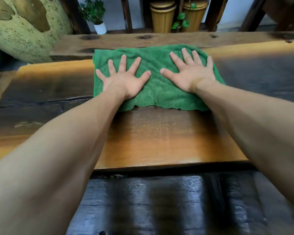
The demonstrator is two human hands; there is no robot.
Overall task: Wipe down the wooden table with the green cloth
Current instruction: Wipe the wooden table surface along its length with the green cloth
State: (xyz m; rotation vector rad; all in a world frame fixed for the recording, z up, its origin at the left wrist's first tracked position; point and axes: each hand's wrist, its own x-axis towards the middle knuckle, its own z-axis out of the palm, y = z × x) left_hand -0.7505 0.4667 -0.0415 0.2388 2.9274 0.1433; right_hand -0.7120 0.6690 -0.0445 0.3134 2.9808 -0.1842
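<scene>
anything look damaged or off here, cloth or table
The green cloth has a frayed, notched near edge, so it looks worn or torn there. It lies flat on the wooden table under the left hand and right hand. Nothing looks spilled.

**Wooden table and the cloth on it**

The wooden table (159, 138) shows glossy orange-brown boards flanked by darker, knotted planks. A green cloth (157, 89) lies spread flat near its far edge, ragged hem toward the viewer, with two flat hands resting upon it.
</scene>
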